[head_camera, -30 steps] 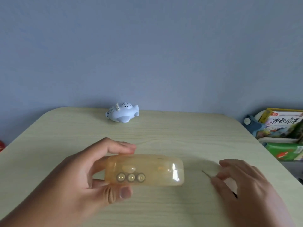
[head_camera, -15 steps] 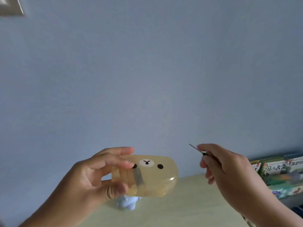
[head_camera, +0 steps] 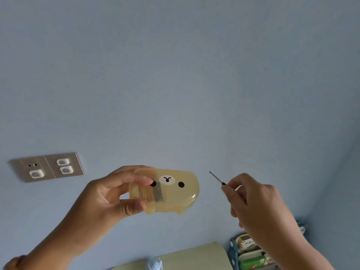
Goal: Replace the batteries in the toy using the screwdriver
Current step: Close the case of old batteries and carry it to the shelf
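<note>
My left hand (head_camera: pixel 109 197) grips a translucent yellow case (head_camera: pixel 175 193) with a bear face printed on it, held up in the air in front of the blue wall. Something grey shows through its plastic near my fingers. My right hand (head_camera: pixel 253 203) pinches a thin screwdriver (head_camera: pixel 216 178) whose metal tip points up and left, a short gap from the case's right end. A pale blue toy (head_camera: pixel 154 265) peeks in at the bottom edge, mostly cut off, on the light wooden table (head_camera: pixel 194 256).
A grey wall socket plate (head_camera: pixel 47 167) sits on the blue wall at the left. At the bottom right a blue rack with books (head_camera: pixel 251 254) stands beside the table's edge.
Both hands rose from the table into the air with the case and the screwdriver. The view tilted upward, so the table dropped to the bottom edge and the socket plate came into view.
</note>
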Action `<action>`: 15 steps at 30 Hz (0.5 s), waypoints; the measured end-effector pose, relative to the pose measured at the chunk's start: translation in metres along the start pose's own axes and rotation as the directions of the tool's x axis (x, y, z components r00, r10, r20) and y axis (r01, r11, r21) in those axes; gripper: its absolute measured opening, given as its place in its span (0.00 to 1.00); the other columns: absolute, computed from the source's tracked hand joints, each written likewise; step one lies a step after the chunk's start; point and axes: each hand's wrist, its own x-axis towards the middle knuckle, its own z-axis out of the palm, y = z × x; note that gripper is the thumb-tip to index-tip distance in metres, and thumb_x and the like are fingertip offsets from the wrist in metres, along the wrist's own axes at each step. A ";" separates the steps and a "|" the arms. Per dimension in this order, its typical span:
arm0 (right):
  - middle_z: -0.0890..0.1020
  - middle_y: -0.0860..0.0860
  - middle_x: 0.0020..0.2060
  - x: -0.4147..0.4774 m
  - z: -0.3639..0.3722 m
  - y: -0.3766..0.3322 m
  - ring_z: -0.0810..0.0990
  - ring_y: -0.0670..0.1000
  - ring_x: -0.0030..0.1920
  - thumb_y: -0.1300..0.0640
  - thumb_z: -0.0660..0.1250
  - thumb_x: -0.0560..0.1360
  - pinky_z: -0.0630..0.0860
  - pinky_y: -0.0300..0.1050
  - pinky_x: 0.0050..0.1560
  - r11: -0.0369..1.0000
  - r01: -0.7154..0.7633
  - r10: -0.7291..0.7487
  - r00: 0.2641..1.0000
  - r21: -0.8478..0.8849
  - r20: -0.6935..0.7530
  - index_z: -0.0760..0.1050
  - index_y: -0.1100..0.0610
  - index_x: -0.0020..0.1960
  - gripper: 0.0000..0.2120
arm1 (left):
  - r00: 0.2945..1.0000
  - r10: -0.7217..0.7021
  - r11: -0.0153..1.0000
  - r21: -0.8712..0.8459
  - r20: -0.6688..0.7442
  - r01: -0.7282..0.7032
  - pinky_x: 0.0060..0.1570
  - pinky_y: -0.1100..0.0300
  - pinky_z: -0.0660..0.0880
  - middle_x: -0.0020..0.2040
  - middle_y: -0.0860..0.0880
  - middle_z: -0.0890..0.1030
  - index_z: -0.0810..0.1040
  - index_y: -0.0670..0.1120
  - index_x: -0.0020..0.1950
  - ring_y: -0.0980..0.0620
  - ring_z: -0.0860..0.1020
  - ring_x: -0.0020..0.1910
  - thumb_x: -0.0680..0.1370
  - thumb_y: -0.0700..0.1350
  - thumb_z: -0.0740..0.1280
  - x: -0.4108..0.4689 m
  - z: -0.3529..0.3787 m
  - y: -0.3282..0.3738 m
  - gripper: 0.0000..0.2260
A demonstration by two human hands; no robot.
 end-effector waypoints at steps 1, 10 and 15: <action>0.84 0.45 0.29 0.001 -0.023 -0.012 0.80 0.47 0.29 0.43 0.63 0.78 0.81 0.52 0.36 1.000 0.002 -0.002 1.000 -0.014 -0.012 0.73 0.45 0.43 0.08 | 1.000 -0.001 1.000 -0.019 0.013 0.001 0.45 0.54 0.83 0.64 0.45 0.82 0.85 0.43 0.51 0.43 0.82 0.60 0.64 0.45 0.80 0.008 0.001 0.020 0.17; 0.84 0.45 0.30 -0.062 -0.119 -0.027 0.82 0.43 0.29 0.42 0.62 0.79 0.83 0.50 0.36 0.999 -0.010 0.005 0.994 -0.041 -0.110 0.76 0.42 0.54 0.08 | 0.995 0.026 0.999 -0.042 0.095 -0.022 0.49 0.61 0.82 0.61 0.47 0.84 0.86 0.47 0.51 0.48 0.82 0.62 0.67 0.44 0.80 -0.013 0.069 0.097 0.14; 0.85 0.43 0.31 -0.108 -0.160 -0.006 0.82 0.44 0.29 0.42 0.62 0.79 0.82 0.49 0.37 0.989 -0.105 0.080 0.975 -0.108 -0.207 0.79 0.44 0.51 0.09 | 0.978 0.037 0.997 -0.079 0.206 -0.021 0.52 0.55 0.82 0.62 0.46 0.84 0.85 0.46 0.53 0.45 0.82 0.62 0.64 0.49 0.80 -0.019 0.108 0.118 0.20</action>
